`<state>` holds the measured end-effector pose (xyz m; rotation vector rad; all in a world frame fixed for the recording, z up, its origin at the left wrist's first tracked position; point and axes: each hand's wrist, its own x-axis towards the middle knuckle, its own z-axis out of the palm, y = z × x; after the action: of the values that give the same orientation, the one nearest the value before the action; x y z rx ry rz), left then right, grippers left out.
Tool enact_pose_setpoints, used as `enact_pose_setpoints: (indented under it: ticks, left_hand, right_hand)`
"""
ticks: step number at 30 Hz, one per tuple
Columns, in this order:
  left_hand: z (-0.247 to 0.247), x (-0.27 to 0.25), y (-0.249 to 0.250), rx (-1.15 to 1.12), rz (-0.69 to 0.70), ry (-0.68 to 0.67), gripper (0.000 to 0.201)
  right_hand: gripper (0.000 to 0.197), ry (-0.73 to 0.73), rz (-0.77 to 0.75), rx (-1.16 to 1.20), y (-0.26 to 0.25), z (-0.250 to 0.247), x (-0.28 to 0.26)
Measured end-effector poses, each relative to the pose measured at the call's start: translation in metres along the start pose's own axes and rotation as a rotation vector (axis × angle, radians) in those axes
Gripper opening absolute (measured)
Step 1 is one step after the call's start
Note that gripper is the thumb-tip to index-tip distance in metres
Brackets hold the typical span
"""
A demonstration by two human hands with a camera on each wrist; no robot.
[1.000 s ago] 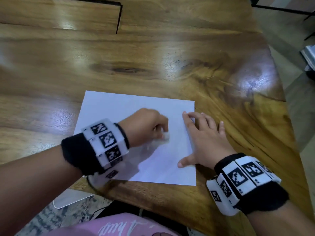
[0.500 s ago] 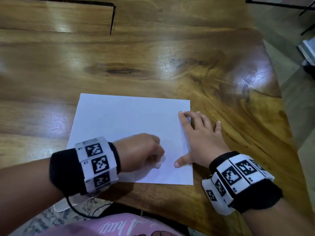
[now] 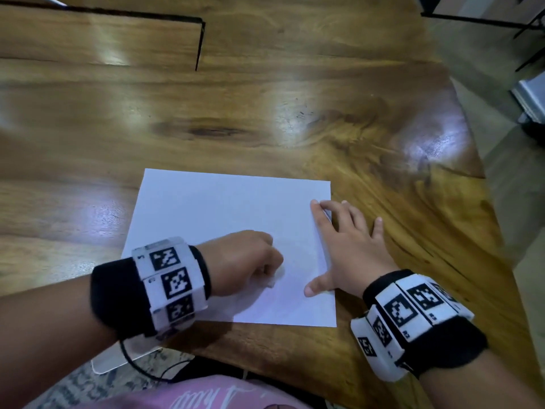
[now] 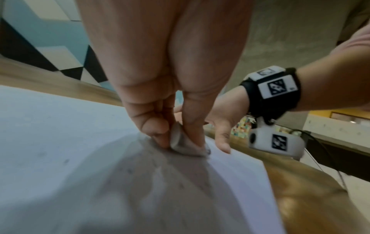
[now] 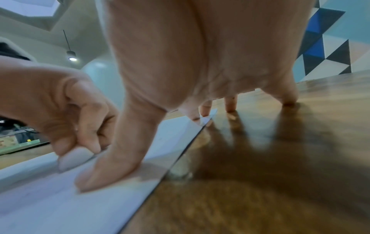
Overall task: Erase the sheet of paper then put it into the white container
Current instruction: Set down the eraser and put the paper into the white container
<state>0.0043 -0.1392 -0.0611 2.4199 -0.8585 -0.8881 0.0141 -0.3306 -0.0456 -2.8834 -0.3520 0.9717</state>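
A white sheet of paper (image 3: 224, 219) lies flat on the wooden table (image 3: 295, 98) near its front edge. My left hand (image 3: 250, 261) pinches a small white eraser (image 4: 184, 144) between thumb and fingers and presses it on the sheet's lower right part; the eraser (image 5: 74, 158) also shows in the right wrist view. My right hand (image 3: 348, 246) lies flat with spread fingers on the sheet's right edge, thumb (image 5: 112, 171) and forefinger on the paper (image 5: 60, 197), the other fingers on the wood. No white container is in view.
The table's right edge slants down beside my right wrist, with floor and a grey object (image 3: 530, 98) beyond it. A dark slot (image 3: 200, 42) cuts the tabletop at the far left. A white flat thing (image 3: 118, 358) and a black cable (image 3: 153, 373) show below the front edge.
My left hand has pulled the eraser back toward me, from the sheet's middle to its lower right part. The right hand stays pressed on the sheet's right edge.
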Motion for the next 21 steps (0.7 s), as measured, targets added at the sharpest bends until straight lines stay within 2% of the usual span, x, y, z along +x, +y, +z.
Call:
enact_pose_setpoints:
  ticks: [2, 5, 7, 11, 13, 17, 19, 21]
  left_hand:
    - [-0.016, 0.013, 0.002, -0.066, -0.064, -0.035, 0.018]
    - [-0.042, 0.041, 0.002, 0.071, -0.107, 0.213, 0.004]
    - [-0.047, 0.045, 0.004, 0.065, -0.106, 0.282, 0.006]
    - [-0.026, 0.016, 0.007, 0.056, -0.071, 0.231, 0.012]
    - [-0.016, -0.003, 0.007, 0.086, -0.062, 0.136, 0.012]
    - [-0.028, -0.012, -0.001, 0.062, -0.151, -0.032, 0.009]
    - [-0.044, -0.008, -0.008, 0.005, -0.231, -0.005, 0.009]
    - [-0.061, -0.002, -0.023, -0.158, -0.291, 0.101, 0.009]
  right_hand:
    - [0.138, 0.003, 0.002, -0.004, -0.001, 0.000, 0.000]
    - [0.138, 0.003, 0.006, -0.006, -0.002, -0.001, 0.001]
    - [0.139, 0.001, 0.007, -0.001, -0.001, -0.001, 0.000]
    - [0.139, 0.006, 0.006, 0.000, 0.000, 0.000, 0.000]
    - [0.138, 0.006, 0.004, -0.004, -0.001, 0.000, 0.000]
    - [0.136, 0.001, 0.005, -0.004, -0.002, -0.001, -0.002]
    - [0.131, 0.003, 0.001, -0.002, -0.002, -0.002, -0.002]
    - [0.127, 0.006, -0.001, -0.003, -0.002, -0.005, -0.003]
